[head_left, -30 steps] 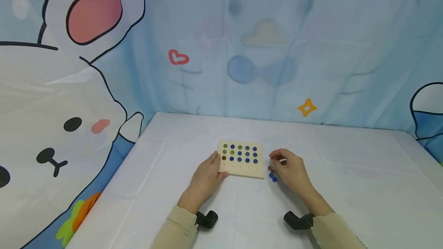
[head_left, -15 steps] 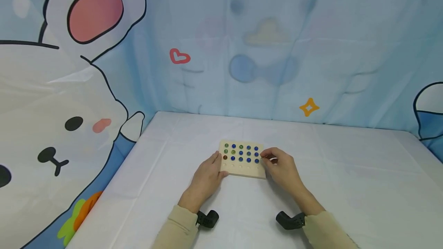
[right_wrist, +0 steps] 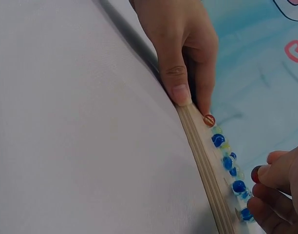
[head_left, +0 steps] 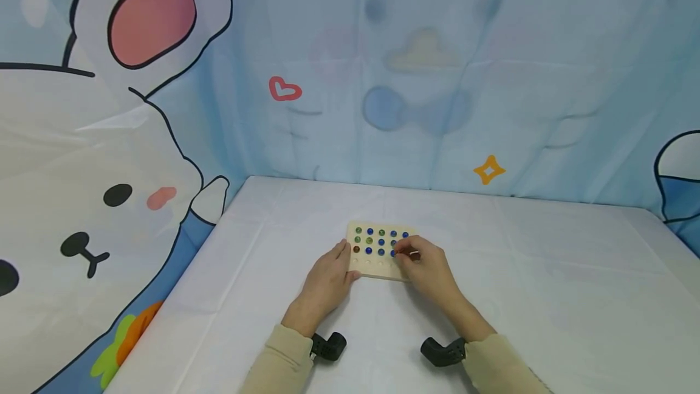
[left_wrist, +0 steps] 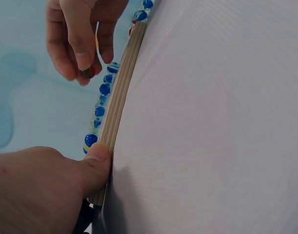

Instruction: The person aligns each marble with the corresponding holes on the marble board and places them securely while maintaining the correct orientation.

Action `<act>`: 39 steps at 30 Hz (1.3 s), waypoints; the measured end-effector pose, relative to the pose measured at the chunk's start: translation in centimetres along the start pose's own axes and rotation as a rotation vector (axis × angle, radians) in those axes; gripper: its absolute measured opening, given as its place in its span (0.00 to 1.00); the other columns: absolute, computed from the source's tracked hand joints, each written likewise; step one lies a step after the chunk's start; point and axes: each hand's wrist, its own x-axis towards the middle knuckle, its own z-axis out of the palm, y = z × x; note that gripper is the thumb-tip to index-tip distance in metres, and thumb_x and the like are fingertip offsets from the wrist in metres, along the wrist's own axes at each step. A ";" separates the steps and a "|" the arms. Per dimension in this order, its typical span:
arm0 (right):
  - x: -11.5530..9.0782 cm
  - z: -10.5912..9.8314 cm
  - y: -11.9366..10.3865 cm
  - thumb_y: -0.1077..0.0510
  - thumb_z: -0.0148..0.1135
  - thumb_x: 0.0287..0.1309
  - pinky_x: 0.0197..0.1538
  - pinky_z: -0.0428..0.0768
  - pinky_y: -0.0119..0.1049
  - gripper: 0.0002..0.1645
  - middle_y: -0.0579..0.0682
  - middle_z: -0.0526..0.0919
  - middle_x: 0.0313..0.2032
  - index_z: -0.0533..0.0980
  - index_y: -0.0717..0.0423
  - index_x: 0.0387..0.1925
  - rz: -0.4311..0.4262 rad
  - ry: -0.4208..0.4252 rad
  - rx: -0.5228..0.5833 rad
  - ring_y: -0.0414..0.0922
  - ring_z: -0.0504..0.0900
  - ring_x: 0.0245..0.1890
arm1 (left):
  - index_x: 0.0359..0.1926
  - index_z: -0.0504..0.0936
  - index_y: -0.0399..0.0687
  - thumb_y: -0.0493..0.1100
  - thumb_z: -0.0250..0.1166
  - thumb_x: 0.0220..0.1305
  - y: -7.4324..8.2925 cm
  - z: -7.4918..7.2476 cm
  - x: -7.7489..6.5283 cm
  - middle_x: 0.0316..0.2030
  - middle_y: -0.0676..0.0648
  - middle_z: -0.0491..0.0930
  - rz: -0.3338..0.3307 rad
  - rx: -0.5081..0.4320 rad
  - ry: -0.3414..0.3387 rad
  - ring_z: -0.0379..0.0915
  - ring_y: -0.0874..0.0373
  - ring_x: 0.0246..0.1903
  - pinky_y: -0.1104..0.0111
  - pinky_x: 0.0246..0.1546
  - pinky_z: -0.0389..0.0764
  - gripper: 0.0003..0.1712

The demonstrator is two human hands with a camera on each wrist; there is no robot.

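A pale wooden board (head_left: 374,269) lies on the table, with glass marbles seated in rows of dimples; the near row shows bare dimples. My left hand (head_left: 327,277) grips its left edge, thumb at the near side. One red-brown marble (right_wrist: 209,120) sits at the end of a row beside that hand, and blue marbles (right_wrist: 239,186) follow along the board. Over the right part of the board is my right hand (head_left: 429,272), pinching a dark red marble (right_wrist: 256,174) between thumb and fingertips. It hides the board's right side in the head view.
Loose marbles (left_wrist: 140,15) lie just past the board's right end, hidden behind the right hand in the head view. A white cloth (head_left: 547,297) covers the table. Behind it hangs a blue printed curtain (head_left: 328,138).
My right hand has moved left from beside the loose marbles to over the board, carrying the dark red marble. The left hand keeps its grip on the board.
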 end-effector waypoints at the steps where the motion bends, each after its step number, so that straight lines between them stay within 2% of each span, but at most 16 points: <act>1: 0.0 0.1 -0.1 0.72 0.64 0.57 0.47 0.86 0.42 0.09 0.53 0.85 0.39 0.81 0.61 0.39 -0.002 -0.003 0.006 0.46 0.82 0.42 | 0.68 0.65 0.27 0.49 0.60 0.71 0.0 0.0 0.0 0.69 0.33 0.67 0.001 0.000 0.001 0.68 0.44 0.67 0.59 0.67 0.73 0.36; 13: 0.6 2.1 -1.8 0.72 0.64 0.57 0.47 0.86 0.39 0.08 0.52 0.86 0.38 0.82 0.60 0.38 -0.024 -0.027 0.040 0.44 0.82 0.40 | 0.68 0.65 0.27 0.48 0.61 0.71 -0.2 -0.2 0.0 0.68 0.32 0.67 0.009 -0.001 -0.010 0.69 0.43 0.66 0.58 0.66 0.74 0.36; 20: 0.7 3.4 -2.5 0.71 0.65 0.57 0.47 0.86 0.38 0.09 0.50 0.86 0.38 0.82 0.57 0.38 -0.012 -0.070 0.063 0.43 0.82 0.40 | 0.67 0.66 0.26 0.48 0.62 0.70 -0.3 -0.2 0.0 0.67 0.31 0.69 0.031 -0.010 0.017 0.71 0.42 0.65 0.57 0.65 0.75 0.36; 26: 0.8 4.1 -2.8 0.71 0.66 0.57 0.47 0.86 0.37 0.08 0.50 0.86 0.37 0.82 0.58 0.37 -0.034 -0.089 0.100 0.43 0.83 0.39 | 0.66 0.68 0.25 0.48 0.63 0.69 -0.5 0.0 0.1 0.66 0.31 0.70 0.056 -0.011 0.034 0.71 0.42 0.64 0.57 0.64 0.76 0.36; 31: 0.9 4.7 -3.0 0.71 0.66 0.57 0.47 0.85 0.37 0.08 0.51 0.87 0.37 0.82 0.59 0.37 -0.042 -0.089 0.094 0.43 0.84 0.39 | 0.67 0.67 0.26 0.50 0.63 0.69 -0.5 0.0 0.3 0.67 0.32 0.69 0.035 -0.025 0.012 0.70 0.42 0.65 0.57 0.66 0.74 0.36; 39: 1.1 5.6 -3.2 0.72 0.66 0.56 0.43 0.85 0.33 0.08 0.49 0.85 0.34 0.82 0.58 0.35 -0.034 -0.084 0.089 0.41 0.82 0.36 | 0.68 0.65 0.27 0.50 0.65 0.67 -0.7 -0.1 0.4 0.69 0.33 0.66 -0.037 -0.115 -0.020 0.67 0.42 0.67 0.56 0.67 0.73 0.39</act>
